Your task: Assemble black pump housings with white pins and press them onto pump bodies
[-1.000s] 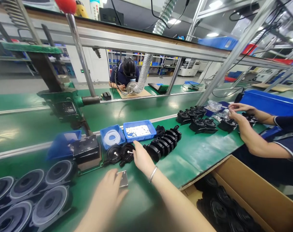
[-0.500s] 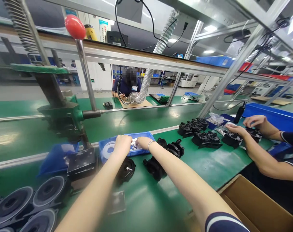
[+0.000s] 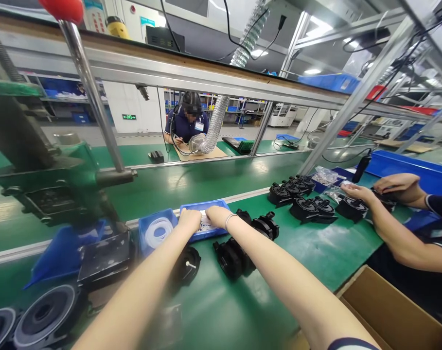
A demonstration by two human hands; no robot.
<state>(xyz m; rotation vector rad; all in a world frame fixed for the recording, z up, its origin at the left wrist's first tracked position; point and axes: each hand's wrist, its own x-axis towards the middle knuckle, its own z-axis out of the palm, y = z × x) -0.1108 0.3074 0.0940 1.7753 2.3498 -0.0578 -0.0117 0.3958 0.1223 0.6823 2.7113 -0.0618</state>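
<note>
Both my hands reach into a shallow blue tray (image 3: 222,204) of small white parts. My left hand (image 3: 189,219) is at the tray's left end and my right hand (image 3: 217,215), with a bracelet on its wrist, at the middle. Their fingers are curled down together into the parts, and the tips are hidden. Left of this tray is a second blue tray (image 3: 144,226) holding white rings (image 3: 158,232). Below my left arm lies a black round housing (image 3: 186,267) with a white shaft. A row of black housings (image 3: 242,245) lies under my right arm.
A green hand press (image 3: 60,180) with a red-knobbed lever (image 3: 62,7) stands at the left, over a black jig (image 3: 104,260). Black discs (image 3: 49,316) lie at the lower left. A co-worker's hands (image 3: 355,193) handle black parts at the right. A cardboard box (image 3: 388,311) sits at the lower right.
Both my hands went from the near table, by the housings and a small clear plate, forward into the tray of white parts. My view has shifted closer to the press.
</note>
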